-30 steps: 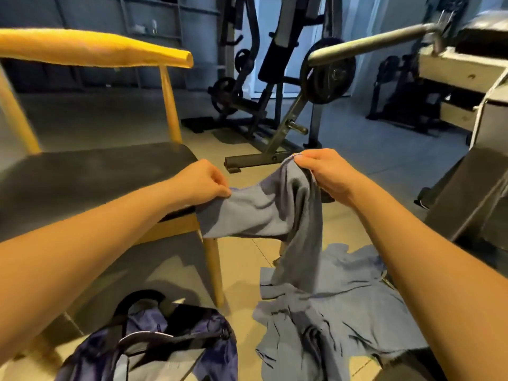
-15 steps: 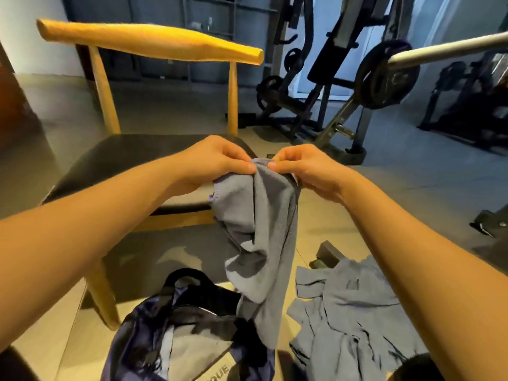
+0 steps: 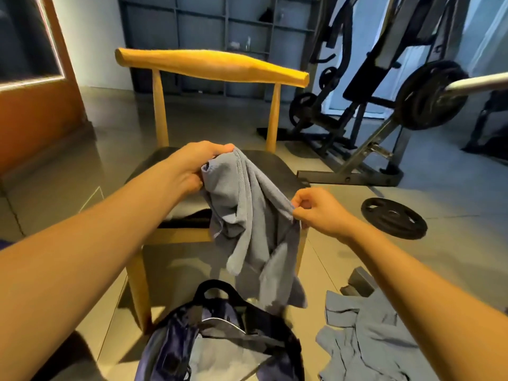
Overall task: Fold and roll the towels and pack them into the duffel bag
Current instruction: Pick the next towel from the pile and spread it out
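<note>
L hand (image 3: 198, 166): fingers curled tight round top corner of grey towel (image 3: 247, 215), bunched fabric in the fist, held up over front part of chair (image 3: 211, 64) seat. R hand (image 3: 316, 210): thumb + forefinger pinch towel's edge, lower and to the right, just off seat's front right corner; other fingers curled in. Both grips closed on cloth.

Towel stretches in a slant btw the two hands, rest hangs crumpled in folds in front of seat's front edge. Lowest tip dangles near far rim of duffel bag (image 3: 220, 347); touching or not, can't tell.

Duffel bag: dark navy, shiny, black handle loop standing up, mouth open. Sits on floor just in front of chair's front legs, at bottom centre of view. Pale grey surface shows inside; lining or cloth, can't tell.

More towels (image 3: 365, 339): same grey, loose heap on floor just right of bag, under R forearm. Unfolded, wrinkled.

Chair: wood frame, dark seat, curved yellow backrest.

Other: black weight plate (image 3: 393, 217) flat on floor right of chair, apart from heap. Dark block (image 3: 357, 283) on floor btw plate and heap. Gym machine (image 3: 371, 78) w/ loaded plate at back right. Orange door (image 3: 35, 105) far left.
</note>
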A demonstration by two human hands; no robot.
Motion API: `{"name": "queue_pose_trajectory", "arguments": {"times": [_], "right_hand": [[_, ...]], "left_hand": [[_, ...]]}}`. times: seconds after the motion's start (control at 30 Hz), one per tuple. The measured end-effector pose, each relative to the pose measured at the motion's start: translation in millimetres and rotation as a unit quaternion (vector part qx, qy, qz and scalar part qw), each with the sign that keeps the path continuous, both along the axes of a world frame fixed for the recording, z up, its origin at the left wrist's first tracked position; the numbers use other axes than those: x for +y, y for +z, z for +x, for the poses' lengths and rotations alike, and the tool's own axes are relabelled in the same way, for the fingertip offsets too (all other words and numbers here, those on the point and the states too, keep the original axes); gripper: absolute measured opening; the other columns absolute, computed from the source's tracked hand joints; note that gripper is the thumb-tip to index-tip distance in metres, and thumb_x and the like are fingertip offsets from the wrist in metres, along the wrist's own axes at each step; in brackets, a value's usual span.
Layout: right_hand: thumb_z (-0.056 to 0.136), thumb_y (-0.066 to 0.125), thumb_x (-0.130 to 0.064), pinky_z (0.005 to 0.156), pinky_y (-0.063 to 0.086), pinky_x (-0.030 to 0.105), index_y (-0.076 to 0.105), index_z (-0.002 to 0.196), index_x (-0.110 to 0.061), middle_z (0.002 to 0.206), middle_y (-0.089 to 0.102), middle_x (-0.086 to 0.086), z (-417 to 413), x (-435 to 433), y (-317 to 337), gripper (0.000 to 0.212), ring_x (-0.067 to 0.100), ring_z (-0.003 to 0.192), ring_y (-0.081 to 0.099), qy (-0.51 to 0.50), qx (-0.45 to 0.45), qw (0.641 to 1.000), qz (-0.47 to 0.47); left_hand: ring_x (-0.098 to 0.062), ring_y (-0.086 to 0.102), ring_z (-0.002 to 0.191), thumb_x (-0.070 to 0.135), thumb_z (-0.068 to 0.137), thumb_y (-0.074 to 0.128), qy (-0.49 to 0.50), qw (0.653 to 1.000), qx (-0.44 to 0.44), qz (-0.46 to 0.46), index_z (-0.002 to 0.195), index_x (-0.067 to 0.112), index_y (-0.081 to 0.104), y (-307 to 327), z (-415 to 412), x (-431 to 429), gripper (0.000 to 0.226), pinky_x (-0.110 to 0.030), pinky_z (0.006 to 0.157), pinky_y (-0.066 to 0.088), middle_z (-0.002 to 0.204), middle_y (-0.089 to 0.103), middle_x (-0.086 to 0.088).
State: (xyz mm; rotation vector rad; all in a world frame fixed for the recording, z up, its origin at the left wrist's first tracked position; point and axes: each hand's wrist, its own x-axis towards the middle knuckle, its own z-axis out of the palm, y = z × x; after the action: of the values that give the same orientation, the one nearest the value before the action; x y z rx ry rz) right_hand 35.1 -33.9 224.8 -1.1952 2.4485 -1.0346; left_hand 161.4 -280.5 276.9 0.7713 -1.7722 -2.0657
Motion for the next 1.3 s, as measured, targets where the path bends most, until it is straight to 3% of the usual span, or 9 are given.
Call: {"name": "queue_pose_trajectory", "arguments": {"times": [0.17, 0.33, 0.5, 0.67, 0.8, 0.93, 1.03, 1.17, 1.3], "right_hand": [[0.096, 0.050, -0.005, 0.073, 0.050, 0.036, 0.063, 0.091, -0.006, 0.085, 0.058, 0.017, -9, -10, -5, 0.014, 0.027, 0.081, 0.053, -0.060, -0.168, 0.978, -0.103], [0.096, 0.065, -0.021, 0.076, 0.050, 0.037, 0.074, 0.098, -0.008, 0.091, 0.071, 0.014, -14, -12, 5, 0.016, 0.022, 0.085, 0.061, -0.049, -0.189, 0.976, -0.093], [0.092, 0.067, -0.012, 0.076, 0.055, 0.034, 0.070, 0.094, 0.002, 0.098, 0.070, 0.020, -9, -17, 15, 0.015, 0.024, 0.088, 0.064, -0.004, -0.114, 0.993, 0.026], [0.095, 0.056, -0.006, 0.078, 0.052, 0.038, 0.069, 0.089, -0.008, 0.091, 0.067, 0.013, -11, -25, 20, 0.015, 0.025, 0.088, 0.062, -0.061, -0.236, 0.965, -0.096], [0.097, 0.058, -0.003, 0.076, 0.057, 0.041, 0.076, 0.100, -0.008, 0.099, 0.075, 0.014, -27, -50, 37, 0.019, 0.027, 0.091, 0.069, -0.118, -0.280, 0.934, -0.188], [0.092, 0.066, -0.004, 0.078, 0.058, 0.039, 0.076, 0.102, -0.009, 0.099, 0.075, 0.011, -42, -93, 60, 0.016, 0.027, 0.093, 0.070, -0.153, -0.240, 0.896, -0.340], [0.093, 0.065, -0.006, 0.071, 0.052, 0.023, 0.072, 0.102, -0.010, 0.096, 0.071, 0.004, -47, -123, 68, 0.013, 0.018, 0.087, 0.065, -0.154, -0.140, 0.895, -0.394], [0.093, 0.066, -0.007, 0.059, 0.041, 0.019, 0.062, 0.105, -0.012, 0.089, 0.062, -0.001, -57, -141, 40, 0.014, 0.018, 0.087, 0.058, -0.126, -0.027, 0.975, -0.179], [0.087, 0.073, -0.015, 0.071, 0.049, 0.032, 0.068, 0.087, -0.016, 0.088, 0.070, 0.001, -62, -128, 13, 0.005, 0.023, 0.091, 0.066, -0.155, 0.027, 0.987, -0.023]], "left_hand": [[-0.024, 0.074, 0.083, 0.021, 0.088, 0.077, 0.075, 0.997, 0.032, -0.010, 0.108, 0.002, 0.074, -2, -8, -2, 0.027, -0.034, 0.067, 0.060, 0.101, 0.077, -0.014], [-0.019, 0.071, 0.071, 0.015, 0.091, 0.074, 0.155, 0.987, 0.039, 0.022, 0.107, 0.003, 0.070, -6, -5, -27, 0.020, -0.028, 0.051, 0.057, 0.099, 0.074, -0.011], [-0.025, 0.069, 0.080, 0.016, 0.093, 0.071, 0.171, 0.982, 0.024, 0.071, 0.111, 0.007, 0.068, -19, 2, -48, 0.020, -0.037, 0.065, 0.059, 0.110, 0.071, -0.013], [-0.023, 0.074, 0.081, 0.018, 0.086, 0.079, 0.213, 0.974, 0.054, 0.058, 0.115, 0.001, 0.071, -17, 4, -58, 0.034, -0.037, 0.068, 0.062, 0.106, 0.076, -0.011], [-0.025, 0.075, 0.083, 0.016, 0.082, 0.079, 0.246, 0.963, 0.097, 0.050, 0.109, 0.002, 0.072, -12, 1, -64, 0.031, -0.039, 0.074, 0.063, 0.104, 0.076, -0.014], [-0.017, 0.069, 0.089, 0.017, 0.090, 0.073, 0.325, 0.931, 0.149, -0.072, 0.091, 0.017, 0.075, -6, -7, -68, 0.003, -0.032, 0.081, 0.059, 0.097, 0.073, -0.002], [-0.005, 0.063, 0.080, 0.018, 0.095, 0.069, 0.352, 0.900, 0.184, -0.179, 0.097, 0.017, 0.074, -2, -9, -74, 0.006, -0.019, 0.075, 0.054, 0.089, 0.069, 0.005], [-0.019, 0.067, 0.085, 0.015, 0.090, 0.073, 0.267, 0.930, 0.072, -0.243, 0.083, 0.019, 0.073, -24, -19, -86, 0.008, -0.028, 0.073, 0.053, 0.085, 0.071, -0.001], [-0.027, 0.068, 0.091, 0.015, 0.085, 0.080, 0.183, 0.938, -0.056, -0.289, 0.085, 0.013, 0.076, -42, -17, -96, 0.005, -0.035, 0.073, 0.055, 0.088, 0.072, -0.005]]}}
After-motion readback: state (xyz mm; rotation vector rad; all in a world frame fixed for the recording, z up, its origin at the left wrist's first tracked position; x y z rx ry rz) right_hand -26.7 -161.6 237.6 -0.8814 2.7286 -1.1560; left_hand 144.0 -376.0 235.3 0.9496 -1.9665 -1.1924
